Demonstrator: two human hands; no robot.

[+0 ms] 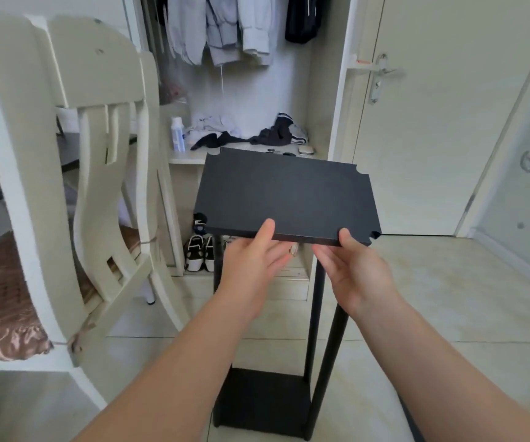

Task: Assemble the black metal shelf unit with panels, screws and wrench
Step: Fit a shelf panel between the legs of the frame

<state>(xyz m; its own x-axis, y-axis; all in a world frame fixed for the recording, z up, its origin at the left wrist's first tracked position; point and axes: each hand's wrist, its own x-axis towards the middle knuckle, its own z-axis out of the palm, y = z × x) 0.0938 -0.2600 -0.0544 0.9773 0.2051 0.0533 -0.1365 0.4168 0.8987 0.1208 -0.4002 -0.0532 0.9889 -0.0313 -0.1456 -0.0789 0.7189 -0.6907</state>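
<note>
A flat black shelf panel (pixel 286 194) with notched corners is held roughly level at chest height, above the partly built frame. My left hand (pixel 252 261) grips its near edge, thumb on top and fingers underneath. My right hand (pixel 351 266) holds the same edge further right, near the notched corner, thumb on top. Below stand the black upright poles (pixel 316 314) of the shelf unit, rising from a black bottom panel (pixel 263 400) on the floor. No screws or wrench are visible.
A cream wooden chair (pixel 98 173) with a brown cushion stands close on the left. Behind the panel is an open wardrobe (pixel 247 100) with hanging clothes, a bottle and shoes. A closed door (pixel 442 122) is at the right. The floor is pale tile (pixel 448 298).
</note>
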